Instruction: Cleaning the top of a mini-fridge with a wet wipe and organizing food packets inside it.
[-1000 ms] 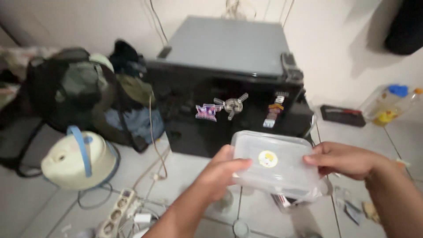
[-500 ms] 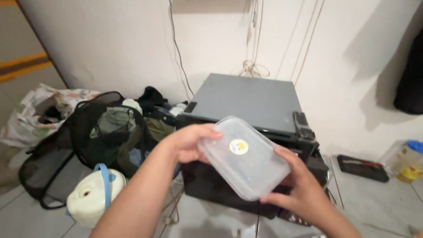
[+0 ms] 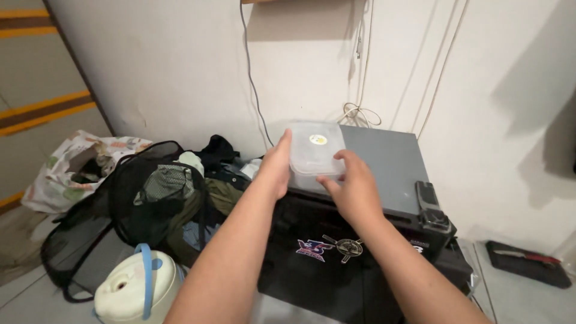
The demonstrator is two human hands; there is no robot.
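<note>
Plastic box (image 3: 315, 150) is being held by left hand (image 3: 275, 168) and right hand (image 3: 354, 189), fingers curled around it, on the small black fridge (image 3: 384, 162).

bare fridge top (image 3: 384, 159) right of container (image 3: 315, 147)
</note>
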